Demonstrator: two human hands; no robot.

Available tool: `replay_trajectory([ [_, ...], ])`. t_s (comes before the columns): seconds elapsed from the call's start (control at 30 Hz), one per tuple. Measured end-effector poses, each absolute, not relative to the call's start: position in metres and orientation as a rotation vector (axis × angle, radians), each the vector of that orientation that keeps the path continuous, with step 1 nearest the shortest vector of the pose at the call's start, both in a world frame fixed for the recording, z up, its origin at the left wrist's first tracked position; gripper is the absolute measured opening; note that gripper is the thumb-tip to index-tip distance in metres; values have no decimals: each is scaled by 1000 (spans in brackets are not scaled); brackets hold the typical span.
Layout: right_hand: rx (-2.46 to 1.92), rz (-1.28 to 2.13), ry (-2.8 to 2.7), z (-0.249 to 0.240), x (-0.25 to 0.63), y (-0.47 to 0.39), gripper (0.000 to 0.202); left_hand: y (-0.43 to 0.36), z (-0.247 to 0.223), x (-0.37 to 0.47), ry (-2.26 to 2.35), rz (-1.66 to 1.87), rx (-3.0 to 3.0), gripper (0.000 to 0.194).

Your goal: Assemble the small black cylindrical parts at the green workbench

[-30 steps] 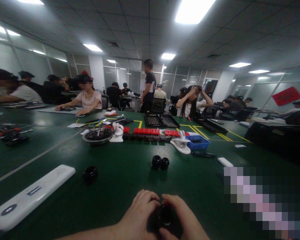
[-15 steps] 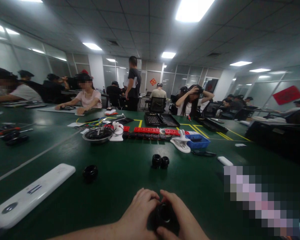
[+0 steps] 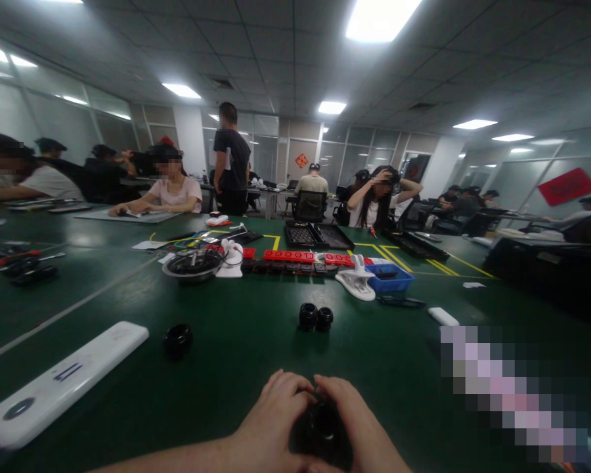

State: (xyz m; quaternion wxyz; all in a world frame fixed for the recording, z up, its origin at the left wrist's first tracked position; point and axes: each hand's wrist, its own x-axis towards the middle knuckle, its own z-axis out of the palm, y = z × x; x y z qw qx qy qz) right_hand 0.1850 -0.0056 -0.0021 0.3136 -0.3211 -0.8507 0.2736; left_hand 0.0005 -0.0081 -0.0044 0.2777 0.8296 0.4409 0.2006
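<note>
My left hand and my right hand are both curled around a glossy black round part with a hole in its top, close to the front of the table. Fingers cover much of its sides. Beyond my hands, two similar black round parts, a larger one and a smaller one, stand side by side. Another black ring-shaped part lies off to the left, apart from my hands.
A long white device lies at left. Across the middle stand a metal bowl of black items, red socket strips, a white clip-like stand and a blue bin. A blurred-out strip is at right. People sit beyond.
My right thumb has slid down toward the bottom edge of the view. Both hands otherwise stay around the black round part. A standing person in the background has shifted left.
</note>
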Motion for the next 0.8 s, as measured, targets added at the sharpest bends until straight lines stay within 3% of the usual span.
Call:
replay_trajectory([
  [0.13, -805, 636, -2172, 1, 188, -9, 41, -9, -7, 2, 1195, 575, 2241, 46],
  [0.3, -758, 650, -2267, 4, 186, -9, 59, -11, 0, 3, 1189, 533, 2222, 51],
  [0.43, -711, 674, -2268, 9, 184, -12, 51, -11, 1, 3, 1209, 546, 2227, 49],
  [0.6, -644, 718, -2341, 11, 185, -13, 63, -10, -2, 3, 1194, 536, 2248, 54],
  [0.7, -795, 761, -2336, 11, 183, -12, 69, -11, -3, 2, 1191, 552, 2254, 48],
  [0.8, -983, 771, -2283, 14, 182, -12, 59, -12, -2, 2, 1191, 570, 2255, 43],
])
